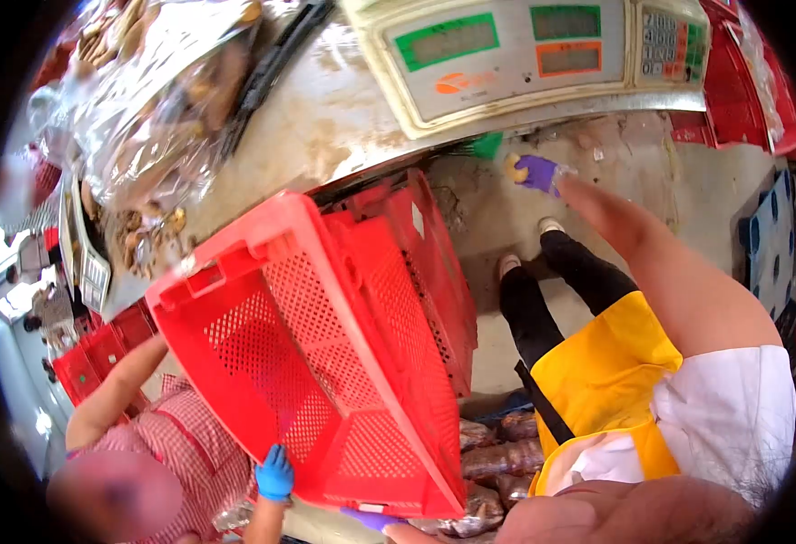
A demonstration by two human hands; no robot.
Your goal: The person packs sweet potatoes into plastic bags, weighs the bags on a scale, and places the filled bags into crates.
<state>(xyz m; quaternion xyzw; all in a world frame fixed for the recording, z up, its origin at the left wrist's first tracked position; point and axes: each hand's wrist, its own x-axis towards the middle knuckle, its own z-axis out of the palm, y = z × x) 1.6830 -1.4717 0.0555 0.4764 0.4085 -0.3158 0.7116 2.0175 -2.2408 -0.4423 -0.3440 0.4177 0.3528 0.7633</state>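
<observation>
Red crate (334, 358), rect., perf. walls (tilted)

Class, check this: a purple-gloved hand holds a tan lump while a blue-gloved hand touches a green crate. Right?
The crate is red, not green, as the head view shows. A purple-gloved hand does hold a tan lump, and a blue-gloved hand touches the crate.

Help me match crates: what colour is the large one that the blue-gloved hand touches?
The crate is red; it shows best in the head view.
</observation>
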